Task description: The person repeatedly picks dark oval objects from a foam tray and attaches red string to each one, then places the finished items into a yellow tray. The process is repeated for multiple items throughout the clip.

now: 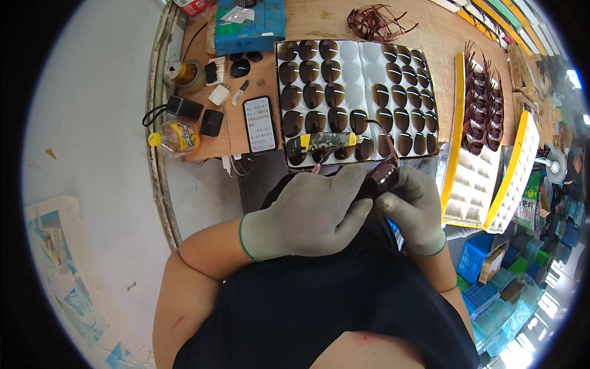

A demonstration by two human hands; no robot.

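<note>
Sunglasses in both gloved hands, at the tray's near edge.
Your left hand (307, 212) and right hand (413, 209) grasp the dark-lensed sunglasses (385, 176) between them, one temple arching up over the lens tray (352, 74). A yellow-and-black taped cylinder (329, 141) lies across its near rows; a smartphone (260, 125) lies just left.

Glossy dark-red glasses (385, 175), temples outstretched
</note>
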